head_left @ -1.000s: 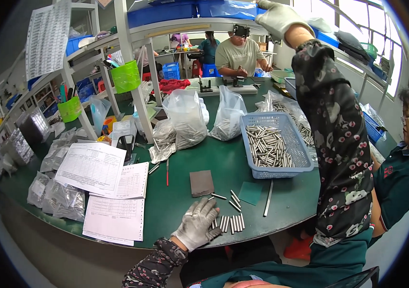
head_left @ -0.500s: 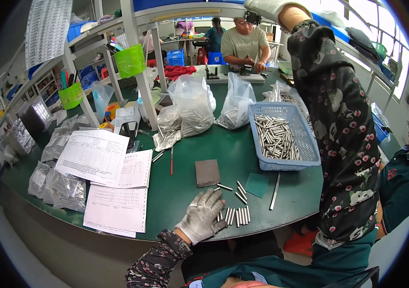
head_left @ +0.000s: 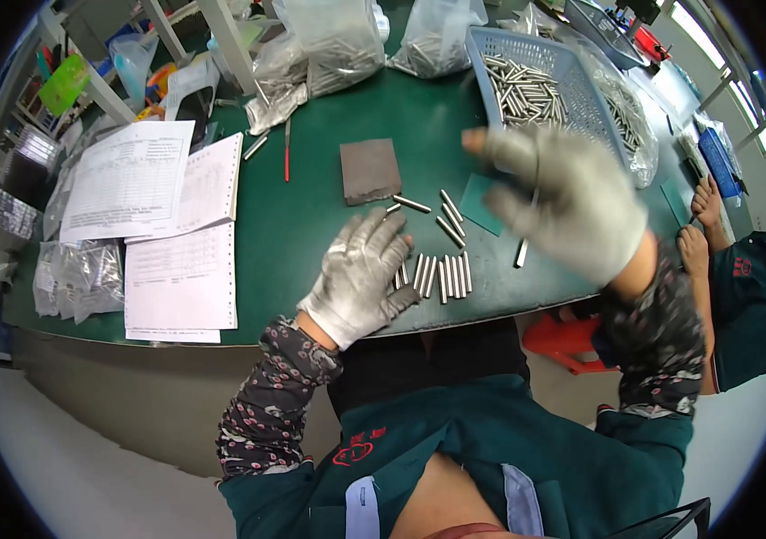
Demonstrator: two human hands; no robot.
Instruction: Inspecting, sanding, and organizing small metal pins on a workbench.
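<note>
My left hand, in a worn white glove with bare fingertips, lies flat on the green table near its front edge. Its fingers are stretched out, and the thumb touches or nearly touches a row of short metal pins. Past its fingertips lie several loose pins and a square brown pad. Gloved the same way, my right hand hovers above the table in front of a blue basket of pins. It is slightly blurred; thumb and fingers stand apart with nothing seen between them.
A thin green sheet and a narrow metal strip lie under and beside my right hand. Printed papers cover the left side. Clear bags of pins stand at the back. Another person's hands are at the right.
My right hand has come down from the shelf at upper right to above the table. My head view has tilted downward. The left hand stays by the pin row.
</note>
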